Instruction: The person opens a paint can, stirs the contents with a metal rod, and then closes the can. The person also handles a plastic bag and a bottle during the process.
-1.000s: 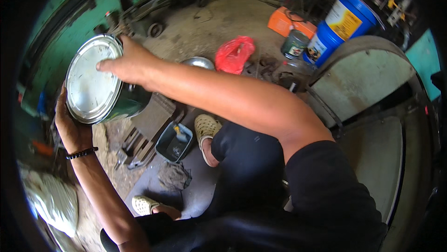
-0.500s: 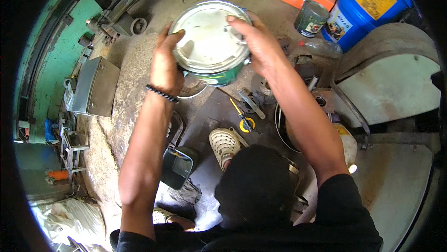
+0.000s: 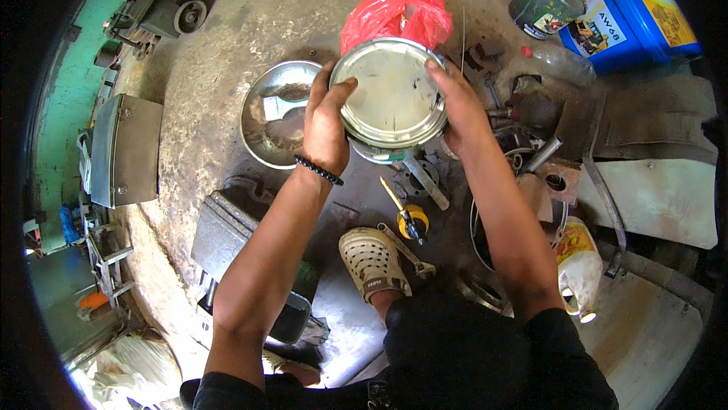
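Between my two hands is a round metal can [image 3: 393, 92], its pale lid facing up and a strip of green side showing below the rim. My left hand [image 3: 327, 126], with a dark beaded bracelet at the wrist, grips its left side, thumb over the lid's edge. On the opposite side my right hand [image 3: 461, 111] is wrapped round the can, thumb likewise on the rim. Just beyond the can lies a crumpled red plastic bag [image 3: 402, 12]. A shallow metal basin [image 3: 246, 118] rests on the floor by my left hand, with a white-and-teal object [image 3: 282, 107] inside.
A yellow-and-black tool [image 3: 406, 213] and a wrench [image 3: 409, 252] lie near my shoe [image 3: 373, 262]. On the right are a white jug [image 3: 580, 270], a clear bottle [image 3: 561, 65], a green can [image 3: 546, 4] and blue buckets [image 3: 637, 20]. A grey metal box [image 3: 125, 148] stands left.
The can has come nearer to me and slightly right, still in both hands. The view has shifted, and the red bag and most of the basin now show.
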Demonstrator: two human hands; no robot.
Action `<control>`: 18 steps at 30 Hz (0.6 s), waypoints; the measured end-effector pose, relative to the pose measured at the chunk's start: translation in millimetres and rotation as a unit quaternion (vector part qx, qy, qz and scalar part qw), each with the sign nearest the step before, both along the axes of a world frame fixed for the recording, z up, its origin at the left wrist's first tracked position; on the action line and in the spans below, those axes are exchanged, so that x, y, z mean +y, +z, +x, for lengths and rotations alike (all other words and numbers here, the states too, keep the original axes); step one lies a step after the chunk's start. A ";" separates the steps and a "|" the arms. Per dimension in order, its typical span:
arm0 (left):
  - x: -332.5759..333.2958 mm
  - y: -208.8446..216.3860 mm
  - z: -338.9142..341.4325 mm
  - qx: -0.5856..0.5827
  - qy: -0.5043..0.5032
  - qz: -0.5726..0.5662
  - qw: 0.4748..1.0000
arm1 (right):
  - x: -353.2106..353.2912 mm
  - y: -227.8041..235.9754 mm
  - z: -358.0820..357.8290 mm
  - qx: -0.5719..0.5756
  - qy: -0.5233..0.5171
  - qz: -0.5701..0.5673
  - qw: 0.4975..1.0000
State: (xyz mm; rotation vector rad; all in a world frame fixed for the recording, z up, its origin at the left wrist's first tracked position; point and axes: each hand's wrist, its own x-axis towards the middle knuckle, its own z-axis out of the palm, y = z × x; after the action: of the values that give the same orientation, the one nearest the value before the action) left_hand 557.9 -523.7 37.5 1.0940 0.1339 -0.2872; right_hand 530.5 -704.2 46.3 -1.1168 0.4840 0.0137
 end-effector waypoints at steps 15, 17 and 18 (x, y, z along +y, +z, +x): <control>-2.7 -20.7 15.3 0.003 0.008 0.023 1.000 | -2.1 -38.6 19.3 0.028 -0.013 -0.032 0.999; 0.3 -24.5 10.5 0.015 0.009 -0.019 1.000 | -5.6 -45.9 20.7 0.047 0.000 -0.056 0.997; 2.4 -25.8 7.6 -0.002 -0.003 0.018 1.000 | -9.6 -47.5 24.3 0.066 0.014 -0.063 0.996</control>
State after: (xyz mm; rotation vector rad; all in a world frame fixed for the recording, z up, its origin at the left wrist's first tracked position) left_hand 565.5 -521.3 11.7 1.1301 0.1329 -0.2879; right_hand 554.9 -713.8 -1.2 -1.2525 0.5934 0.0832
